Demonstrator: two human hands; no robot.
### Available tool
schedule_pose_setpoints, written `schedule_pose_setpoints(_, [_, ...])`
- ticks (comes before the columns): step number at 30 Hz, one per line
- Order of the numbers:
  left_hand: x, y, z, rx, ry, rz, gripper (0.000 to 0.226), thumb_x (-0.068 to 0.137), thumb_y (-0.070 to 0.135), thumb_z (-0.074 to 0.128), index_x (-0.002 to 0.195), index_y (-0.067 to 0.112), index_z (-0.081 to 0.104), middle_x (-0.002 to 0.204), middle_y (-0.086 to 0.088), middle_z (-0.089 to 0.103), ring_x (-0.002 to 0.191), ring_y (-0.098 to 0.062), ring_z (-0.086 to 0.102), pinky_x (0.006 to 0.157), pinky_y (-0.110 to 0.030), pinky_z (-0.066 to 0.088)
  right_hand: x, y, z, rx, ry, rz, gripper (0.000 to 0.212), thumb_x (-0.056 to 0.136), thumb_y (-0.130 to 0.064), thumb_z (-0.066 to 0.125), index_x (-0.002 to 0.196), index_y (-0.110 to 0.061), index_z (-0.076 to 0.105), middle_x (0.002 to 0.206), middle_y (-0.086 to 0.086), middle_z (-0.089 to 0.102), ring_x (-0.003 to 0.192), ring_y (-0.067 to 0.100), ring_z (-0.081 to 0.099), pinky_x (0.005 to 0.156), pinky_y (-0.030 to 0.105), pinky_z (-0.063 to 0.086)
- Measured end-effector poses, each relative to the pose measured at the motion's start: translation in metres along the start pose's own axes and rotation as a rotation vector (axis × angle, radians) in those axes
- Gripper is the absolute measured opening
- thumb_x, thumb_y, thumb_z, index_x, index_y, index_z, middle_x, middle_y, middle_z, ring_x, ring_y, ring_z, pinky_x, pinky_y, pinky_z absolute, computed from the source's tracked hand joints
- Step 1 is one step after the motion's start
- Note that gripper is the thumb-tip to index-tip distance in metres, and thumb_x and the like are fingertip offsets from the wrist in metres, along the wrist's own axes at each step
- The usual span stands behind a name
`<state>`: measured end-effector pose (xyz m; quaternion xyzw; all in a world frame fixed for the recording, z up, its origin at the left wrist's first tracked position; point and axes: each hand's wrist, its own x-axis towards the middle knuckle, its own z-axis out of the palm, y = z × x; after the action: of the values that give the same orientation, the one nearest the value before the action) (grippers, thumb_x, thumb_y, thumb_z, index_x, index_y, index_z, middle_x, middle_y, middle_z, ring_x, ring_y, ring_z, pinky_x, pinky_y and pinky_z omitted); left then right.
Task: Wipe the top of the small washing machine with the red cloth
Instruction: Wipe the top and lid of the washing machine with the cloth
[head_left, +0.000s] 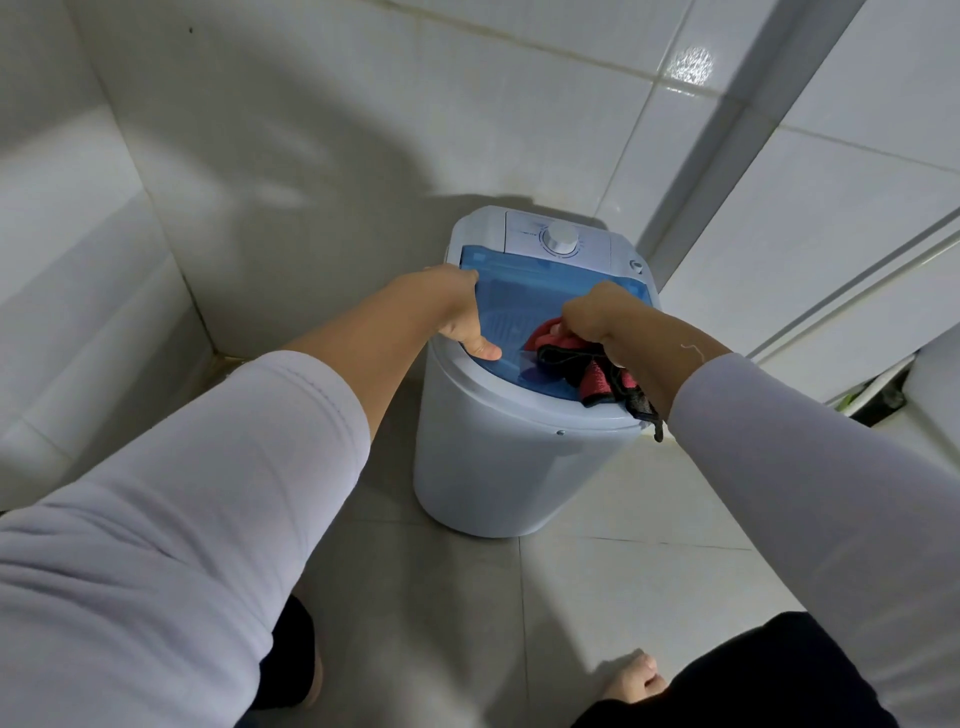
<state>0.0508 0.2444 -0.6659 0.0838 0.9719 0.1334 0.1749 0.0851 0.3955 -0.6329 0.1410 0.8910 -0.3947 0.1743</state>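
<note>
A small white washing machine (498, 467) stands on the floor in a tiled corner, with a blue see-through lid (540, 291) and a white dial (559, 240) at its back. My left hand (460, 317) grips the lid's left rim, thumb lying on the blue top. My right hand (597, 317) holds the bunched red cloth (592, 376) with black trim against the near right part of the lid. One end of the cloth hangs over the machine's front edge.
White tiled walls (311, 130) close in behind and to the left of the machine. A white frame or door edge (857, 280) runs along the right. My bare foot (636, 680) stands on the grey floor tiles in front.
</note>
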Motion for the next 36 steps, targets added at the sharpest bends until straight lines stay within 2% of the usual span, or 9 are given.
schedule_pose_setpoints(2, [0.001,0.001,0.0,0.007,-0.001,-0.004,0.109,0.067,0.056,0.078,0.15,0.014,0.022,0.147,-0.007,0.037,0.132,-0.03,0.04,0.108,-0.042,0.038,0.002,0.001,-0.003,-0.036,0.004,-0.045,0.027,0.092,0.002,0.042,0.07,-0.003,0.057,0.068,0.005,0.062,0.057,0.01,0.058,0.043,0.011,0.048])
schedule_pose_setpoints(5, [0.002,0.003,-0.001,0.029,-0.014,-0.022,0.111,0.066,0.057,0.078,0.151,0.013,0.02,0.147,-0.008,0.036,0.133,-0.03,0.04,0.108,-0.043,0.038,0.002,0.003,-0.008,-0.349,0.034,-0.171,0.009,0.086,-0.005,0.06,0.082,-0.012,0.065,0.071,-0.003,0.059,0.066,0.011,0.056,0.061,0.018,0.048])
schedule_pose_setpoints(7, [0.003,0.003,-0.001,0.034,-0.015,-0.026,0.112,0.066,0.057,0.078,0.151,0.013,0.02,0.149,-0.008,0.035,0.134,-0.03,0.038,0.109,-0.043,0.036,-0.002,0.003,-0.01,-0.546,0.02,-0.26,0.01,0.084,-0.011,0.066,0.09,-0.017,0.07,0.076,-0.007,0.058,0.077,0.013,0.054,0.061,0.018,0.043])
schedule_pose_setpoints(10, [0.003,0.002,0.0,0.052,-0.013,-0.021,0.113,0.065,0.058,0.078,0.151,0.014,0.02,0.152,-0.008,0.032,0.137,-0.03,0.035,0.111,-0.044,0.034,-0.006,0.0,-0.008,-0.725,-0.032,-0.344,0.018,0.086,-0.014,0.063,0.102,-0.018,0.073,0.104,-0.001,0.067,0.096,0.017,0.056,0.073,0.024,0.041])
schedule_pose_setpoints(14, [0.004,0.003,-0.002,0.104,-0.028,-0.031,0.113,0.067,0.06,0.075,0.152,0.015,0.017,0.154,-0.009,0.029,0.138,-0.031,0.033,0.112,-0.044,0.033,-0.011,-0.007,-0.01,-0.947,-0.126,-0.366,0.03,0.094,-0.015,0.051,0.116,-0.024,0.068,0.117,-0.003,0.064,0.092,0.015,0.047,0.077,0.026,0.035])
schedule_pose_setpoints(24, [0.007,0.007,-0.002,0.173,-0.06,-0.088,0.118,0.063,0.065,0.074,0.153,0.02,0.011,0.155,-0.008,0.027,0.139,-0.033,0.032,0.112,-0.051,0.032,-0.012,-0.013,-0.005,-1.262,-0.079,-0.262,0.007,0.087,-0.017,0.057,0.093,-0.014,0.054,0.083,0.006,0.053,0.074,0.025,0.049,0.062,0.03,0.039])
schedule_pose_setpoints(29, [0.003,0.008,-0.002,0.176,-0.056,-0.078,0.116,0.068,0.064,0.071,0.153,0.018,0.007,0.158,-0.008,0.022,0.143,-0.034,0.025,0.115,-0.05,0.026,-0.011,-0.017,0.0,-1.43,-0.032,-0.246,0.023,0.086,-0.018,0.059,0.109,-0.016,0.06,0.081,0.001,0.049,0.085,0.025,0.05,0.07,0.032,0.038])
schedule_pose_setpoints(33, [0.002,0.007,-0.001,0.139,-0.04,-0.06,0.112,0.069,0.062,0.072,0.153,0.018,0.011,0.156,-0.008,0.026,0.141,-0.033,0.027,0.115,-0.05,0.027,-0.012,-0.017,0.006,-1.594,-0.003,-0.305,0.031,0.09,-0.017,0.056,0.121,-0.016,0.056,0.096,0.002,0.05,0.096,0.026,0.054,0.074,0.032,0.039])
schedule_pose_setpoints(36, [-0.002,0.005,-0.001,0.101,-0.019,-0.023,0.108,0.072,0.059,0.071,0.152,0.016,0.013,0.156,-0.008,0.025,0.143,-0.032,0.025,0.117,-0.046,0.025,-0.009,-0.013,0.003,-1.527,0.01,-0.34,0.03,0.088,-0.019,0.059,0.117,-0.013,0.058,0.084,0.001,0.049,0.085,0.024,0.051,0.065,0.029,0.039])
